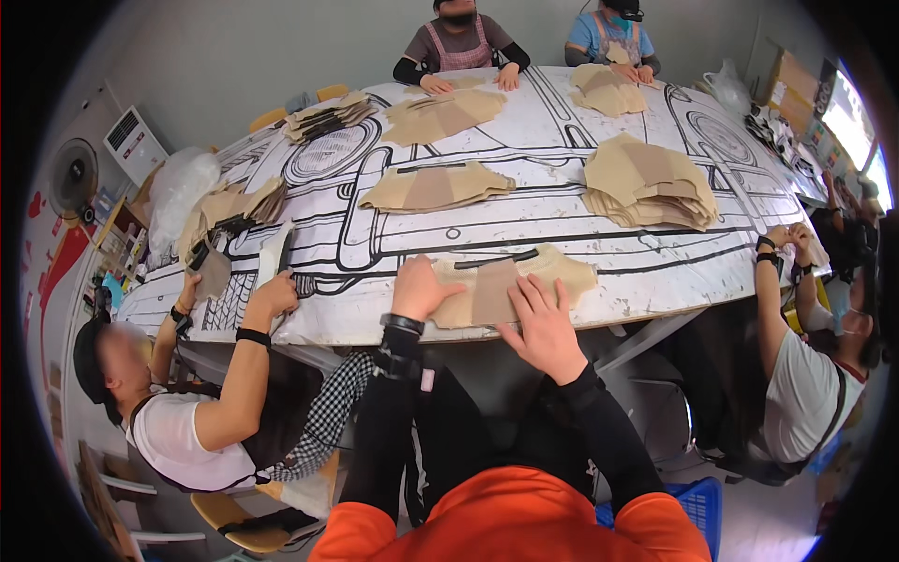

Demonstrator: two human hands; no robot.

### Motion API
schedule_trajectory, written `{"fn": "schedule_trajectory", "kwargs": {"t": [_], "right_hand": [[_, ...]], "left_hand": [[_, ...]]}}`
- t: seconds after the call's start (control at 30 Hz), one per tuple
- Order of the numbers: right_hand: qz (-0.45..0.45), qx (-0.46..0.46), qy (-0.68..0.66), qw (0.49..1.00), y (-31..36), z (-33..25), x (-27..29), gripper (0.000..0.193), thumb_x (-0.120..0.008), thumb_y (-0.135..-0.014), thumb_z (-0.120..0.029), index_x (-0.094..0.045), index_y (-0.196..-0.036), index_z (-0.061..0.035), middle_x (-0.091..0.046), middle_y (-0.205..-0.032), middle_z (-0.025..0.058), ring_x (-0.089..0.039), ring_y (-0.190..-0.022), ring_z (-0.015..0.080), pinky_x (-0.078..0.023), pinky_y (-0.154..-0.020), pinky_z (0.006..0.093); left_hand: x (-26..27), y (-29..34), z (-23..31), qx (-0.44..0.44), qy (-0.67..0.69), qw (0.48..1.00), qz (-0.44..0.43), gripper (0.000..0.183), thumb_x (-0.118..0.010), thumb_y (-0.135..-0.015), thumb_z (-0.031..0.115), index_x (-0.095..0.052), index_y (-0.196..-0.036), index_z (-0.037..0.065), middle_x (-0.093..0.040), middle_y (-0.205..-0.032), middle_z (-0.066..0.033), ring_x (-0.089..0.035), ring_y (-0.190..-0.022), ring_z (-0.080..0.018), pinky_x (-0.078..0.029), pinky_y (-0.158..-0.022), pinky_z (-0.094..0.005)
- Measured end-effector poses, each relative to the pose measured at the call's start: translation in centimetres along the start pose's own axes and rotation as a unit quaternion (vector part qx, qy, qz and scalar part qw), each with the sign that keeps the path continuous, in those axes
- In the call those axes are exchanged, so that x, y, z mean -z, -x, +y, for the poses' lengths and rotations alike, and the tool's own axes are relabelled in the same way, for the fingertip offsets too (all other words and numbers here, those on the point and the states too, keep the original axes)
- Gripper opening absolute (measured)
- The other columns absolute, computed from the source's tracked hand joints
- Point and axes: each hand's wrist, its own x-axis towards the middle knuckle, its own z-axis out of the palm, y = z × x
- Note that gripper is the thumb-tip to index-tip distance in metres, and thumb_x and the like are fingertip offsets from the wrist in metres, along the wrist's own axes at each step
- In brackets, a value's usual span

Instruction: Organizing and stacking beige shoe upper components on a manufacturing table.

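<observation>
A tan knit fabric piece (496, 290) with a brown middle panel and a black strip along its far edge lies before me at the table's near edge. My left hand (417, 288) is closed at its left end, the thumb on top; the undersides of the fingers are hidden. Over its right half my right hand (545, 328) lies flat with fingers spread, touching the brown panel. Just beyond, a similar piece with a black strip (435, 187) rests on the table. Farther right is a thick stack of tan pieces (651, 183).
The table (552, 239) has a white cover with black line drawings. A co-worker's hand (273, 295) holds a pale strip at left, beside stacked pieces (253, 201). Another person (810, 403) sits at right. Two people work across the table near more fabric (445, 114).
</observation>
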Motion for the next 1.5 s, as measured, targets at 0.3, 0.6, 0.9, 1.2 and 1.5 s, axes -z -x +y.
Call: {"fn": "schedule_trajectory", "kwargs": {"t": [0.3,0.6,0.9,1.2,1.5], "right_hand": [[0.129,0.019,-0.115,0.985,0.0,0.1,2.1,0.084,-0.090,-0.085,-0.033,-0.052,-0.154,-0.0017,-0.046,-0.164,0.0227,-0.042,-0.155,0.0447,-0.028,-0.128,0.0650],[0.040,-0.151,-0.141,0.978,-1.3,4.3,9.5,0.071,-0.096,-0.080,-0.021,-0.066,-0.140,0.0024,-0.072,-0.125,0.0181,-0.066,-0.119,0.0274,-0.053,-0.101,0.0421],[-0.127,-0.226,-0.494,0.830,-1.9,8.0,4.3,0.040,-0.080,-0.094,-0.007,-0.068,-0.132,0.0020,-0.077,-0.104,0.0059,-0.069,-0.090,0.0075,-0.056,-0.079,0.0283],[-0.143,-0.165,-0.706,0.674,-2.0,7.7,6.6,0.054,-0.070,-0.097,0.008,-0.054,-0.147,-0.0024,-0.074,-0.122,0.0046,-0.071,-0.110,0.0090,-0.056,-0.095,0.0262],[0.070,-0.198,-0.772,0.600,-2.7,10.4,3.5,0.046,-0.063,-0.113,-0.027,-0.056,-0.149,0.0009,-0.071,-0.135,0.0137,-0.074,-0.112,0.0198,-0.060,-0.092,0.0305]], "left_hand": [[6.3,3.8,3.2,-0.072,0.232,0.970,-0.011,0.032,-0.090,-0.086,0.025,-0.076,-0.107,0.007,-0.079,-0.097,-0.0128,-0.073,-0.099,-0.0316,-0.057,-0.087,-0.0396],[12.0,6.0,1.3,-0.189,0.154,0.970,0.012,0.027,-0.090,-0.081,0.020,-0.077,-0.102,0.008,-0.072,-0.083,-0.0086,-0.065,-0.085,-0.0276,-0.053,-0.072,-0.0386],[4.1,10.9,1.6,0.010,0.243,0.969,0.047,0.032,-0.074,-0.105,0.032,-0.075,-0.113,0.001,-0.077,-0.090,-0.0132,-0.074,-0.076,-0.0253,-0.056,-0.069,-0.0365],[-5.4,13.7,5.4,0.158,0.841,0.487,-0.177,0.039,-0.053,-0.118,0.033,-0.058,-0.143,0.003,-0.075,-0.125,-0.0088,-0.074,-0.091,-0.0209,-0.052,-0.067,-0.0277],[-0.3,2.3,7.2,0.000,0.768,0.641,-0.006,0.029,-0.061,-0.116,0.029,-0.062,-0.131,0.004,-0.074,-0.103,-0.0080,-0.070,-0.077,-0.0191,-0.051,-0.062,-0.0300]]}}
